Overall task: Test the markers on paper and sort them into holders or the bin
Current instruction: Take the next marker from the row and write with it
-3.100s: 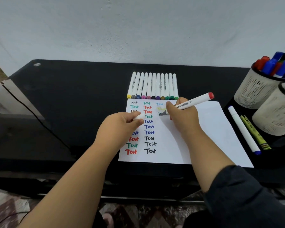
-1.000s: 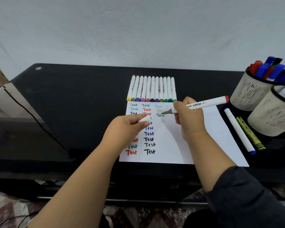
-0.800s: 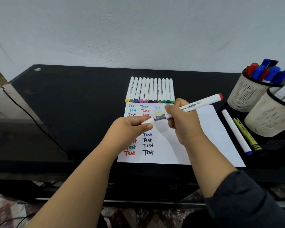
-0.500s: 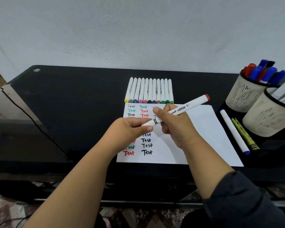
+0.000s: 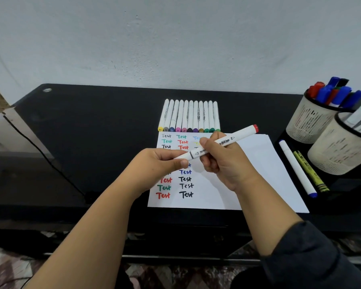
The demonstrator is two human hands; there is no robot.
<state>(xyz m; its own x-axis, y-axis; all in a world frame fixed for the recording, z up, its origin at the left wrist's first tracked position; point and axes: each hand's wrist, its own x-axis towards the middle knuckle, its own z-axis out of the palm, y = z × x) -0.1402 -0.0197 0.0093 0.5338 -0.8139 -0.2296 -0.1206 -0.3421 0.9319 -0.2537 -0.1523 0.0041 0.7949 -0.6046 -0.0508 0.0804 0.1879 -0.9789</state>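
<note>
Above the test paper (image 5: 258,163), you hold the white marker (image 5: 217,142) in both hands, your right hand (image 5: 221,161) curled around its middle and your left hand (image 5: 161,163) pinching its near capped end, its long axis slanting up-right, red tip toward the holders (image 5: 313,122).

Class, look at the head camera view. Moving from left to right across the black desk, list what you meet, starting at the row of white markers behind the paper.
row of white markers → marker held in both hands → white marker with blue end → yellow crayon → two mesh holders.
</note>
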